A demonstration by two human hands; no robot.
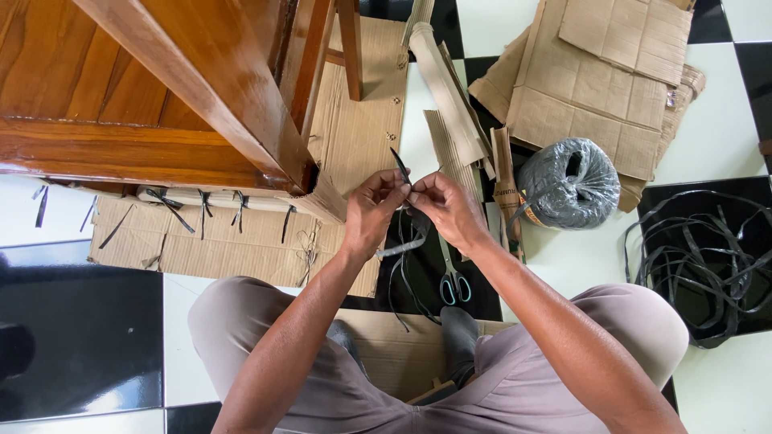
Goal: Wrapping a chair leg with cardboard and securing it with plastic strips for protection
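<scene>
Pinching black twine (404, 210) between left hand (371, 207) and right hand (445, 205), just right of the wrapped furniture leg (320, 195). Better kept taut, clear of scissors (453, 283) below.

Wooden furniture (161, 88) cut off by the upper left edge. Scissors (454, 281) partly hidden under the right hand (450, 207). Black strip (400, 165) pinched between fingertips, its middle concealed. Loose black strapping (700, 257) clipped at the right edge. Cardboard sheets (603, 72) cropped at top.
</scene>
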